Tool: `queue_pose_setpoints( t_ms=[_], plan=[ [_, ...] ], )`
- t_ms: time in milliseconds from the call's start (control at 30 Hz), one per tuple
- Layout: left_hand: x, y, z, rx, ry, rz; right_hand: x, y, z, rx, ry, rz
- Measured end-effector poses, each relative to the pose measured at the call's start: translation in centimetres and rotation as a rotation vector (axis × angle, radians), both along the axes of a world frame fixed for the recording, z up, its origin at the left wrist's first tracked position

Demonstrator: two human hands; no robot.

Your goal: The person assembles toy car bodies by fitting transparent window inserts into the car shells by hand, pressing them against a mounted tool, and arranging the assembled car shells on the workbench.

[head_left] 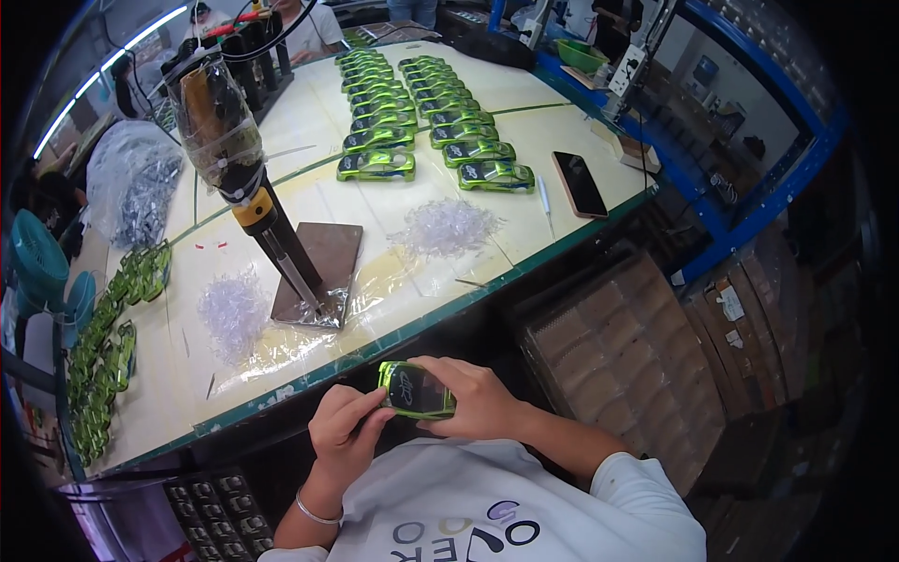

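A shiny green toy car body [409, 382] with dark windows is held over my lap, just off the table's near edge. Around its right end my right hand [476, 395] is closed, thumb and fingers on opposite sides. My left hand [345, 426] is at the other end, its index finger and thumb closed against the body. Ahead on the table stand two columns of similar green car bodies [376, 167]. Two loose piles of small clear plastic pieces [445, 228] lie nearer, one on each side of a brown plate [334, 245].
A tall black post [281, 245] with a yellow band and plastic wrap rises from the plate. To the right lie a phone [580, 184] and a thin white-handled tool [543, 195]. More car bodies [103, 365] crowd the left edge. Compartmented brown trays [623, 342] sit below the table, right.
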State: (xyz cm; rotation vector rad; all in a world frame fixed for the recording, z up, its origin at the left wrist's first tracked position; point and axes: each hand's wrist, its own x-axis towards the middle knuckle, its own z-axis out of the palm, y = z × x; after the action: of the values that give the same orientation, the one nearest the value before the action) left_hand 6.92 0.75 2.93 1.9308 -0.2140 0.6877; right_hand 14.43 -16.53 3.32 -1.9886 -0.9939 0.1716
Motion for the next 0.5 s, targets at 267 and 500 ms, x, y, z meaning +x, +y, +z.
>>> queue_pose_setpoints(
  t_ms=[267,500],
  plan=[
    [0.0,1.5,2.6,0.386,0.006,-0.097,0.0,0.3,-0.1,-0.028,-0.044,0.016],
    [-0.4,1.4,2.2,0.343,0.002,-0.014,-0.3,0.9,0.2,0.008,-0.006,0.025]
  ],
)
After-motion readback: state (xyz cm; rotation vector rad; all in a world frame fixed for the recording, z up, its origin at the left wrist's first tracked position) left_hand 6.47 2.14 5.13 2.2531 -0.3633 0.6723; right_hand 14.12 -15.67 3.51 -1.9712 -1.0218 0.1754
